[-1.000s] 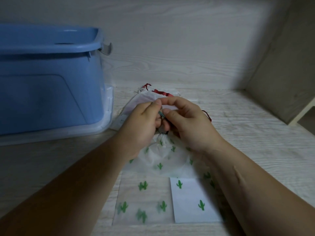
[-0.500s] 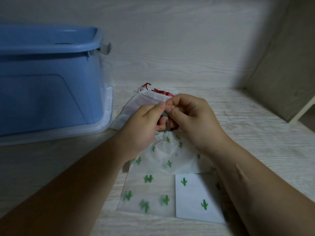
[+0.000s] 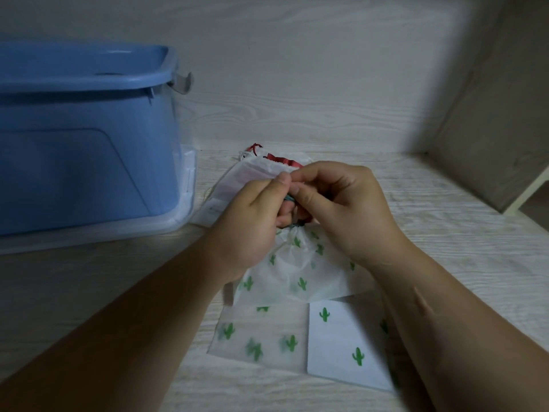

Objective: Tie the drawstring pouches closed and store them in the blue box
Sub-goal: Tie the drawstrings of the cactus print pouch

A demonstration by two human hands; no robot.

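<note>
A white drawstring pouch with green cactus prints (image 3: 294, 275) lies in the middle of the pale wooden surface, its neck gathered tight. My left hand (image 3: 252, 221) and my right hand (image 3: 341, 209) meet just above the neck, and each pinches the green drawstring (image 3: 289, 198) between thumb and fingers. Most of the cord is hidden by my fingers. Under the pouch lie flat cactus-print pouches (image 3: 261, 337). Beyond my hands lies another white pouch with a red cord (image 3: 252, 173). The blue box (image 3: 83, 138) stands at the left, open on top.
The blue box rests on a clear plastic lid (image 3: 184, 215). A wood-grain wall runs along the back, and a wooden panel (image 3: 499, 120) closes the right side. Bare surface shows to the right of my right arm.
The pouch's neck has been pulled away from me and drawn tighter. Both hands have shifted slightly away from me, still pinching the cord.
</note>
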